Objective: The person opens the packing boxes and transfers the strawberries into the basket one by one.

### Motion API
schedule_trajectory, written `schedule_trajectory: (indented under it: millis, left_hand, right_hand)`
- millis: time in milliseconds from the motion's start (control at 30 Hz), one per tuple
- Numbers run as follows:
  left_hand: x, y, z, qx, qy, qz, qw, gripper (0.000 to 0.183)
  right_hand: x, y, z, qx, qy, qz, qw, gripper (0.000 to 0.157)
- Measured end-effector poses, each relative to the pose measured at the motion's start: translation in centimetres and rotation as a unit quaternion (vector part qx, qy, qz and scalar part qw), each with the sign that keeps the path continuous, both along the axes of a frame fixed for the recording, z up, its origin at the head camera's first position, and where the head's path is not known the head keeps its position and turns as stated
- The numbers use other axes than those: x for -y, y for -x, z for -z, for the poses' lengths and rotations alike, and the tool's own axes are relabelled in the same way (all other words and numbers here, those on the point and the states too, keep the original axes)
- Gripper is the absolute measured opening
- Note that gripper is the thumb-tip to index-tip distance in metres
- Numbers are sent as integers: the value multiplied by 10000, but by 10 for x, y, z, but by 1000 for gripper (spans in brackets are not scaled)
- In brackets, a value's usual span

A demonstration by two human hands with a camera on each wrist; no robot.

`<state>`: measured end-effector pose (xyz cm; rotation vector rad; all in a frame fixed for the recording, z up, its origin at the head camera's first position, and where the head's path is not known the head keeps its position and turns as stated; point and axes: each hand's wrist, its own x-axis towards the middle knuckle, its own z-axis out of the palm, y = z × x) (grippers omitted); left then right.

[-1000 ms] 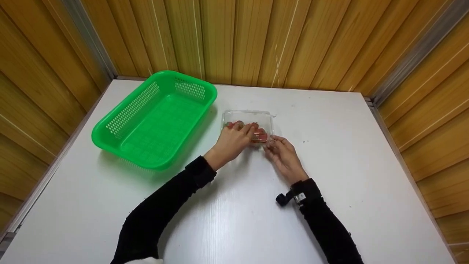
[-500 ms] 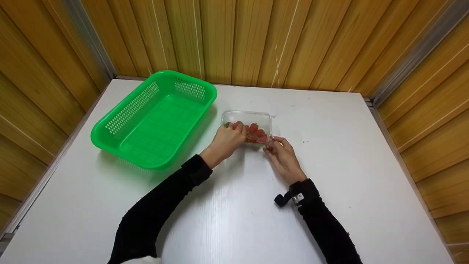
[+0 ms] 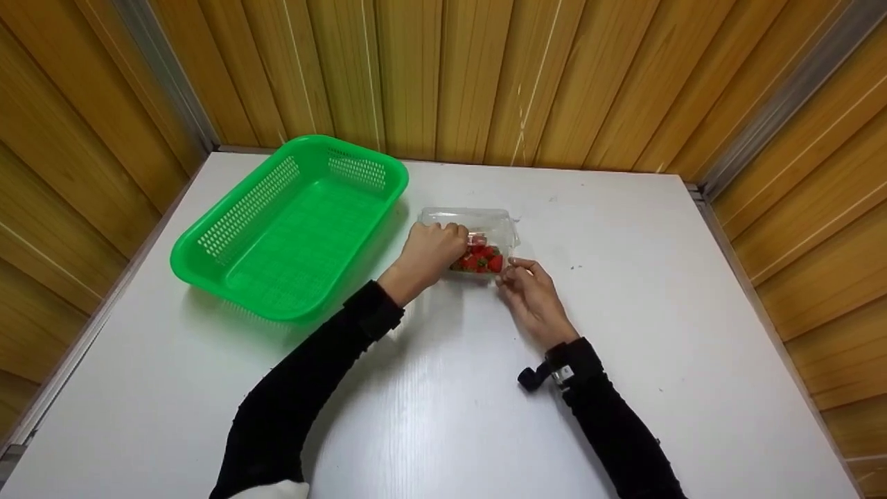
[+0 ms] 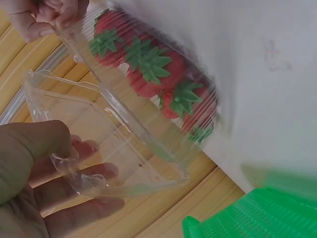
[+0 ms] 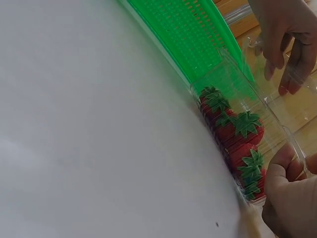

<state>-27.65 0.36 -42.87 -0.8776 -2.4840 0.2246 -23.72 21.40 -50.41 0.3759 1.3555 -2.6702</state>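
Note:
A clear plastic clamshell box with several red strawberries in it stands on the white table. My left hand is over the box's left part. In the left wrist view, the left hand pinches a corner of the clear lid between thumb and fingers, and the lid stands at an angle to the box. My right hand pinches the box's near right corner. Green leaves top the strawberries in the right wrist view, where the right hand grips the box edge. My left palm is hidden from the head view.
A green plastic basket with perforated sides stands left of the box. Wood-patterned wall panels rise behind the table and along both sides. A small black camera sticks out from the right wrist.
My left hand has gone from lying over the box, fingers spread, to holding the lid with curled fingers, its knuckles higher. More strawberries show on the right. The right hand has stayed put.

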Motion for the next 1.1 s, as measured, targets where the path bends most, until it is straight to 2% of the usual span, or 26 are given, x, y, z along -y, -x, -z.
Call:
schedule_trajectory:
  millis: [100,200,267,300,367,500,567,700,733,767,800,833,933,967,1067,1100]
  left_hand:
    - [3,1,-4,-25,-288,-121,9995,10]
    - [9,7,-9,3,-937,-244,9953,9]
    - [13,14,-14,274,-1583,-277,9866,8]
    - [15,18,-15,500,-1951,-270,9791,10]
    - [20,27,-18,1007,-2702,-254,9572,16]
    - [25,47,-16,1870,-4046,-235,8949,29]
    - [25,56,-13,2259,-4618,-221,8574,35]
    - [21,70,-6,3194,-5578,-256,7656,45]
    - [20,73,-5,3407,-5724,-300,7452,47]
    - [19,76,-3,3597,-5825,-354,7280,48]
    - [19,79,0,3772,-5878,-437,7144,49]
    - [19,81,3,3902,-5875,-535,7069,50]
    - [22,90,20,4169,-5775,-663,6987,49]
    - [24,96,33,4213,-5880,-487,6888,49]
    - [26,102,53,4389,-5920,-335,6751,24]
    - [25,102,56,4434,-5933,-312,6711,16]
  right_hand:
    - [1,-2,0,38,-26,31,10000,28]
    - [2,-4,0,102,-32,92,9999,29]
    - [2,-7,-1,137,-37,115,9998,29]
    - [1,-8,-1,151,-57,125,9998,28]
    - [1,-10,-2,137,-42,133,9998,26]
    - [-1,-17,-4,67,-2,76,9999,22]
    - [-2,-22,-5,56,26,43,10000,21]
    - [-4,-31,-5,146,-21,-14,9999,20]
    - [-5,-33,-5,156,-15,-23,9999,21]
    - [-5,-35,-5,169,-6,-36,9999,22]
    - [-5,-37,-6,167,-8,-58,9998,22]
    - [-5,-39,-6,167,-12,-88,9998,22]
    - [-5,-45,-7,207,8,-196,9996,22]
    - [-6,-47,-7,224,4,-229,9995,20]
    - [-7,-50,-7,227,-32,-322,9992,18]
    - [-7,-51,-8,221,-60,-341,9992,18]
